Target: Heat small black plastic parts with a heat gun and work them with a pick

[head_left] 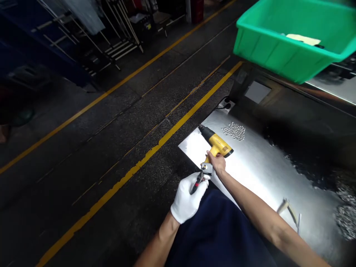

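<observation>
My left hand (187,198), in a white glove, is closed round a pair of pliers (198,182) with dark handles and a red band. At the tip of the pliers is a small grey metal part (207,168) with a round fitting on its face. My bare right hand (218,162) is wrapped round the handle of a yellow heat gun (218,144). The heat gun's black nozzle points to the upper left, over the edge of the metal tabletop (250,163). The grey part sits just below the heat gun's handle; whether they touch I cannot tell.
Many small shiny pieces (234,131) lie beyond the heat gun. A light-handled hand tool (288,211) rests at the right, near a heap of shiny parts (346,218). A green bin (278,55) stands at the back, and a power socket (226,106) at the table's far corner.
</observation>
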`<state>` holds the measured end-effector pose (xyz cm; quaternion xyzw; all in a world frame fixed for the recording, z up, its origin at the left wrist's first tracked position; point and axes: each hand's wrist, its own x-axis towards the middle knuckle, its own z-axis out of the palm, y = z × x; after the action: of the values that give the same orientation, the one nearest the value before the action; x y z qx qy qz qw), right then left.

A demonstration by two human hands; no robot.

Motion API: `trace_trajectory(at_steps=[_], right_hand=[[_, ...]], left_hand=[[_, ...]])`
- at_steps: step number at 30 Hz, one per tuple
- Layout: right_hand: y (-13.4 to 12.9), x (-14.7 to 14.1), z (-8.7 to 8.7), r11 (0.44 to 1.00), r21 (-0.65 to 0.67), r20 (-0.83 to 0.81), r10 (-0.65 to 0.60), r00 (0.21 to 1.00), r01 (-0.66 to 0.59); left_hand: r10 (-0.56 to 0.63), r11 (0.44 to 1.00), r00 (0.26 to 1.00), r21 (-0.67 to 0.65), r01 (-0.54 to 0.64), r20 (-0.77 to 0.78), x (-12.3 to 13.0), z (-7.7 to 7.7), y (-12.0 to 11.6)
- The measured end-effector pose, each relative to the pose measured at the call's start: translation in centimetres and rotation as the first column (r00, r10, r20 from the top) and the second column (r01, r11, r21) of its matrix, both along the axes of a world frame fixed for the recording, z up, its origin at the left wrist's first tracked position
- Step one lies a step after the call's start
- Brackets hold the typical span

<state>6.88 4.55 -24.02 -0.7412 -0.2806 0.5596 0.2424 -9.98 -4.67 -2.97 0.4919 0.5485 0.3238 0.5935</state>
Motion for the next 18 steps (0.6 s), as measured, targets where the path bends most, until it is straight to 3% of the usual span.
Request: trace_trajectory(at_steps=[3,6,10,14,18], right_hand=[[0.6,-1.2,-0.3,0.994,-0.05,0.085,-0.091,0.992,0.096],[0.9,-1.3,0.3,0.987,-0.047,0.07,-0.149,0.986,0.152],[-0.7,1.6,2.2,0.984,-0.03,-0.016,-0.174,0.985,0.174],[-5.7,8.2,5.7,0.981,0.007,-0.057,-0.195,0.979,0.195],[-12.2,15.5,12.0,0.957,0.133,-0.08,-0.247,0.966,0.256]], left_hand=[[-0.005,1.0,1.0,0.022,0.005,0.006,-2.3,-0.2,0.6],[-0.029,1.0,0.992,-0.008,0.03,0.124,-4.5,-0.8,1.4],[-0.097,0.985,0.932,-0.099,0.14,0.349,-7.2,-1.7,2.5],[-0.218,0.941,0.856,-0.132,0.312,0.468,-8.5,-2.0,3.4],[-0.36,0.846,0.785,-0.178,0.502,0.503,-7.9,-1.9,4.6]])
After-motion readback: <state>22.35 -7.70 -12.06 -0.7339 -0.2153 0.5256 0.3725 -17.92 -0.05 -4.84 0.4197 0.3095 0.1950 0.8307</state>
